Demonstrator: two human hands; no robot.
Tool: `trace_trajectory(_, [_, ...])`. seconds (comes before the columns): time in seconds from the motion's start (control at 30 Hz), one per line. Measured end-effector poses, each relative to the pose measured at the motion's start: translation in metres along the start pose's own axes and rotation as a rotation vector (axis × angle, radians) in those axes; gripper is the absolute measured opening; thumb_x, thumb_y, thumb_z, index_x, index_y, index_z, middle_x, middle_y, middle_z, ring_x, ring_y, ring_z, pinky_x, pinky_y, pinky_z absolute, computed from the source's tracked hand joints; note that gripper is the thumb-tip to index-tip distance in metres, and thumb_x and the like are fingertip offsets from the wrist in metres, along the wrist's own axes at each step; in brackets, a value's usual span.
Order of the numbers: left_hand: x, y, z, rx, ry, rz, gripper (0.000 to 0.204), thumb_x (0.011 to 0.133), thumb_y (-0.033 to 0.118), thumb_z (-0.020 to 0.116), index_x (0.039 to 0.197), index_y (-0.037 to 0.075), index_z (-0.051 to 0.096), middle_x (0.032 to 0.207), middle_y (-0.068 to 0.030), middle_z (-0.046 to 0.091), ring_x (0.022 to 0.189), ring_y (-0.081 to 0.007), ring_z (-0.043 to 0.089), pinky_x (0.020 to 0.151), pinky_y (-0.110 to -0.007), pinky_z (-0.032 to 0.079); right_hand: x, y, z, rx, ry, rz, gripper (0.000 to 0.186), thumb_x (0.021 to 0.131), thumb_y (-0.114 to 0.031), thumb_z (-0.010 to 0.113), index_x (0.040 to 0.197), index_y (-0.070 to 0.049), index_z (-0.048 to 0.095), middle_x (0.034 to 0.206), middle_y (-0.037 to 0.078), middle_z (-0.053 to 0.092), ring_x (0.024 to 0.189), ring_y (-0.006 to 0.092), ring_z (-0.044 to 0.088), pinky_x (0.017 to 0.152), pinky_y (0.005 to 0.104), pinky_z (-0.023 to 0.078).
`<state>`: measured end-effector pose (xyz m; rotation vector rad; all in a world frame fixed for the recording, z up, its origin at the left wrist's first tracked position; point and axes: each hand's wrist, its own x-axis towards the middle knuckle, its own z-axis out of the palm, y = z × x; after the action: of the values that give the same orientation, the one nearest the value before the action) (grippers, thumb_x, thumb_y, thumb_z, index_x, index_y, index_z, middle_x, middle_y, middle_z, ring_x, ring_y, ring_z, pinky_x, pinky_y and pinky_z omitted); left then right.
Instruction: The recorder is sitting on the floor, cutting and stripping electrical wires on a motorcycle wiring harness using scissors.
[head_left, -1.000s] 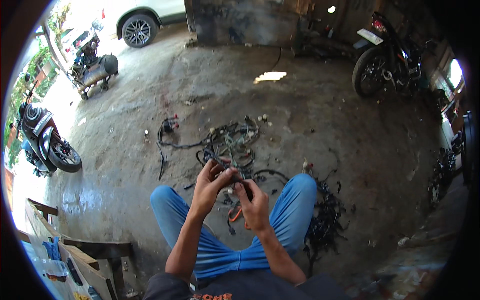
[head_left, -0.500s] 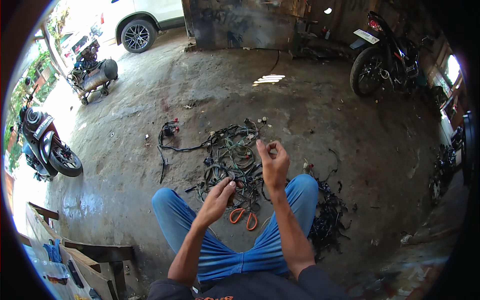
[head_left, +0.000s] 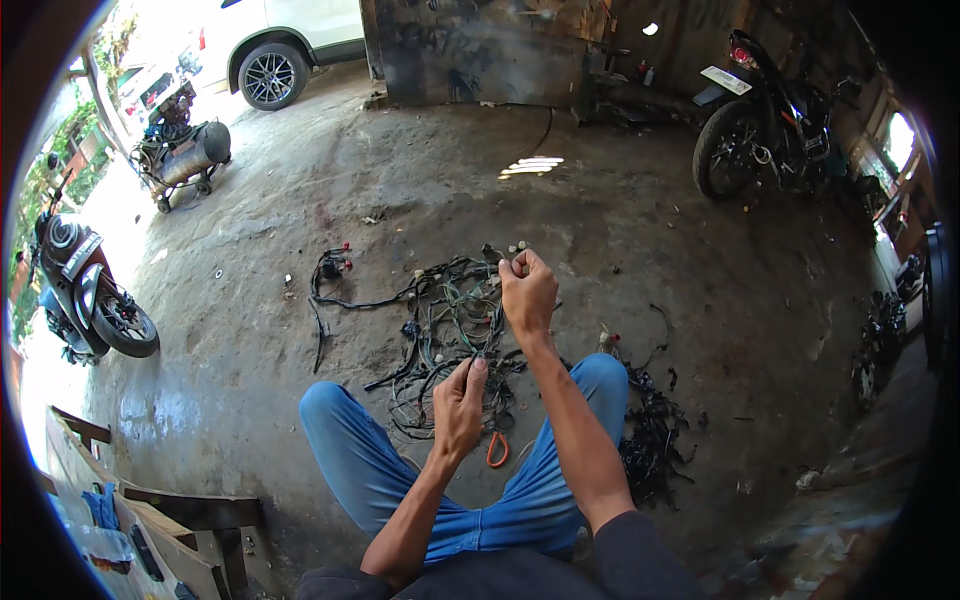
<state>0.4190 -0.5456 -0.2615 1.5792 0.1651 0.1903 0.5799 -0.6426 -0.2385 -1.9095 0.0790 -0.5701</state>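
Observation:
A tangle of black, green and grey wiring (head_left: 440, 320) with small connectors lies on the floor between my knees. My left hand (head_left: 458, 400) pinches a wire low over the front of that tangle. Higher and to the right, my right hand (head_left: 527, 295) is raised with closed fingers over the back of the wiring; what lies between them is too small to make out. An orange loop handle (head_left: 497, 450) shows below the wires, the rest of that tool hidden. By my right knee is a heap of black stripped scraps (head_left: 650, 445).
Around me on the concrete floor (head_left: 230, 400) are a wooden bench (head_left: 180, 505) at lower left, a scooter (head_left: 90, 285) and an air compressor (head_left: 185, 160) at left, a white car (head_left: 310, 30) beyond, and a motorcycle (head_left: 760, 140) at upper right by a metal panel (head_left: 470, 55).
My hands, together a second ago, have separated: the right went up and away over the tangle, while the left stayed low and shifted slightly right. More wire now lies on the floor.

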Motion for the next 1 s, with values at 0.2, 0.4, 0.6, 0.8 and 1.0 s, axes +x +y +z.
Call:
trace_trajectory(0.2, [-0.003, 0.001, 0.003, 0.009, 0.008, 0.038, 0.044, 0.106, 0.032, 0.051, 0.075, 0.001, 0.045, 0.060, 0.0007, 0.035, 0.058, -0.0081, 0.030, 0.051, -0.031, 0.026, 0.006, 0.004, 0.004, -0.075, -0.023, -0.009, 0.027, 0.085, -0.017, 0.069, 0.071, -0.003, 0.052, 0.061, 0.011, 0.056, 0.060, 0.0355, 0.059, 0.060, 0.0451, 0.046])
trace_trajectory(0.4, [-0.009, -0.002, 0.000, -0.063, 0.004, 0.034, 0.042, 0.106, 0.029, 0.050, 0.074, 0.003, 0.046, 0.060, 0.0023, 0.035, 0.056, -0.0064, 0.030, 0.049, -0.029, 0.025, 0.004, 0.003, 0.010, -0.093, -0.019, -0.010, 0.027, 0.085, -0.016, 0.069, 0.071, -0.004, 0.051, 0.062, 0.011, 0.056, 0.060, 0.0352, 0.058, 0.060, 0.0449, 0.046])
trace_trajectory(0.6, [-0.019, 0.006, 0.003, -0.215, -0.040, -0.029, 0.041, 0.108, 0.028, 0.047, 0.073, 0.006, 0.045, 0.060, 0.0055, 0.033, 0.053, -0.0040, 0.028, 0.048, -0.026, 0.023, 0.005, 0.006, 0.006, -0.065, 0.006, -0.031, 0.027, 0.085, -0.016, 0.069, 0.071, -0.003, 0.050, 0.061, 0.010, 0.054, 0.058, 0.0336, 0.056, 0.060, 0.0437, 0.046])
trace_trajectory(0.8, [-0.034, 0.002, -0.005, -0.150, -0.064, 0.045, 0.041, 0.107, 0.027, 0.042, 0.078, 0.003, 0.057, 0.060, 0.0067, 0.035, 0.053, -0.0037, 0.029, 0.049, -0.026, 0.024, -0.008, -0.010, -0.022, 0.039, -0.060, 0.027, 0.028, 0.089, -0.022, 0.069, 0.074, -0.003, 0.054, 0.060, 0.009, 0.055, 0.052, 0.0277, 0.053, 0.058, 0.0406, 0.045])
trace_trajectory(1.0, [-0.034, 0.033, -0.033, -0.107, -0.152, 0.032, 0.046, 0.105, 0.027, 0.035, 0.120, -0.001, 0.068, 0.063, 0.0074, 0.040, 0.058, -0.0043, 0.036, 0.056, -0.023, 0.032, -0.025, -0.048, -0.076, 0.006, -0.405, -0.067, 0.025, 0.094, -0.030, 0.068, 0.089, -0.006, 0.067, 0.078, 0.008, 0.067, 0.074, 0.0250, 0.062, 0.072, 0.0396, 0.049])
